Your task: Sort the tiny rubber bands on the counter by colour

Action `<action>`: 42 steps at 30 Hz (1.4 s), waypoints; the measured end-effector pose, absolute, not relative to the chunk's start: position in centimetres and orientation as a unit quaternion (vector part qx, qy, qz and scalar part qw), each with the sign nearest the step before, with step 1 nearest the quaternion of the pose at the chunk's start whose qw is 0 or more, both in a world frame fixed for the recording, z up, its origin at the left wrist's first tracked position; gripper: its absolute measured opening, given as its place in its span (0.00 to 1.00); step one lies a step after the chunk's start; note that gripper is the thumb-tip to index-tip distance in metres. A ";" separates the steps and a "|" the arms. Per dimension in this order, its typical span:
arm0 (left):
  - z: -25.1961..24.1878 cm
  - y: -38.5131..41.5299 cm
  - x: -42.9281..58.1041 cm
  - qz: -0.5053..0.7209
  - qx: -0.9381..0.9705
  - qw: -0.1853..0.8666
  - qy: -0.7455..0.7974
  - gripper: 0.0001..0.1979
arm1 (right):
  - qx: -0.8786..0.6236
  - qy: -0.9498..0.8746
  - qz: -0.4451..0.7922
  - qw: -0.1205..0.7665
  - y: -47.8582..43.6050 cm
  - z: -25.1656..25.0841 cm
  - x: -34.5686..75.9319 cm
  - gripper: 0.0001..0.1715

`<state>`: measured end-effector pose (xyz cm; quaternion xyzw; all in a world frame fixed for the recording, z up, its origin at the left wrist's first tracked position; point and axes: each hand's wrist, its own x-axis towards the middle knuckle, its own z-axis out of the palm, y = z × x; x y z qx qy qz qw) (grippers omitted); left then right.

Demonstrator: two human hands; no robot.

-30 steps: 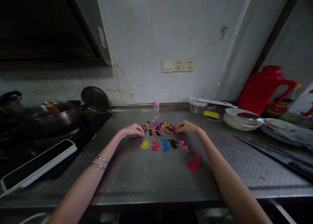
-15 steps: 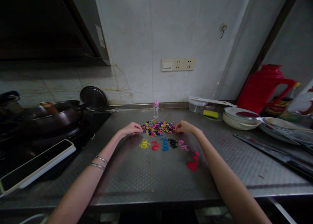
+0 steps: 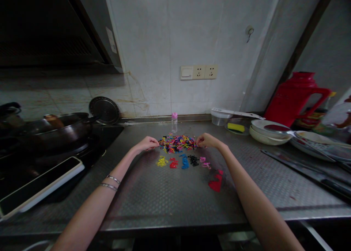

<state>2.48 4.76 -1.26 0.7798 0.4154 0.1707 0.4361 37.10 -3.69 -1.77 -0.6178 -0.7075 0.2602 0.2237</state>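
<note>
A heap of small mixed-colour rubber bands (image 3: 177, 142) lies on the steel counter (image 3: 170, 196). In front of it sit little sorted clusters: yellow (image 3: 161, 161), red (image 3: 173, 163), blue (image 3: 185, 162), black (image 3: 194, 159) and pink (image 3: 205, 162). My left hand (image 3: 146, 144) rests at the heap's left edge, fingers curled in a pinch. At the heap's right edge, my right hand (image 3: 206, 140) is pinched the same way. What each pinch holds is too small to make out. A red scrap (image 3: 216, 183) lies nearer me.
A dark pan (image 3: 57, 128) and a phone (image 3: 41, 187) sit on the stove at left. A small pink-capped bottle (image 3: 174, 122) stands behind the heap. Bowls (image 3: 267, 133), a yellow sponge (image 3: 236, 127), a red jug (image 3: 297, 97) and a knife (image 3: 307, 170) crowd the right side.
Both hands stay at the heap's edges; they have shifted only slightly. The view has drifted a little.
</note>
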 end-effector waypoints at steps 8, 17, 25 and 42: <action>-1.5 4.8 2.6 0.173 0.778 0.433 0.420 0.20 | -0.607 -0.702 0.277 0.249 -4.0 -1.4 36.8 0.16; -1.6 5.0 2.6 0.187 0.772 0.434 0.426 0.18 | -0.601 -0.691 0.329 0.228 -4.8 0.1 37.6 0.14; -1.0 4.5 3.0 0.246 0.765 0.383 0.456 0.16 | -0.606 -0.639 0.463 0.104 -6.2 0.7 37.7 0.13; -2.2 5.8 2.4 0.221 0.831 0.209 0.466 0.13 | -0.641 -0.680 0.288 0.210 -4.4 -1.0 37.7 0.15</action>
